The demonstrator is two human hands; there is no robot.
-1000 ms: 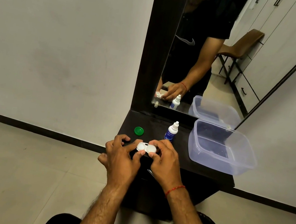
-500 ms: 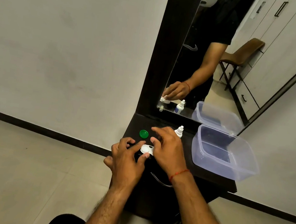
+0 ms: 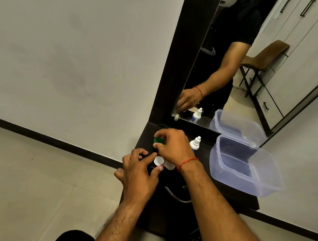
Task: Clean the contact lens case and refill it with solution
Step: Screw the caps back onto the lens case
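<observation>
Head view: left hand (image 3: 139,174) pinching the white contact lens case (image 3: 163,161) on the dark shelf (image 3: 200,169), right hand (image 3: 173,145) closing fingers on the green cap (image 3: 159,140) — easily fumbled, or the solution bottle (image 3: 194,144) just beside knocked over by the wrist.

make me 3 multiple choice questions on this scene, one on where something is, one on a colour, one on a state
1. Where does the solution bottle stand?
A. inside the plastic tub
B. on the dark shelf between the right hand and the tub
C. on the floor

2. What colour is the cap at the right hand's fingertips?
A. green
B. red
C. yellow

3. What state is the plastic tub in?
A. shut with a lid
B. tipped on its side
C. upright with no lid on

Answers:
1 B, its white tip rises just right of the right hand, left of the tub.
2 A, a green disc shows under the fingers.
3 C, its open rim faces up.
</observation>
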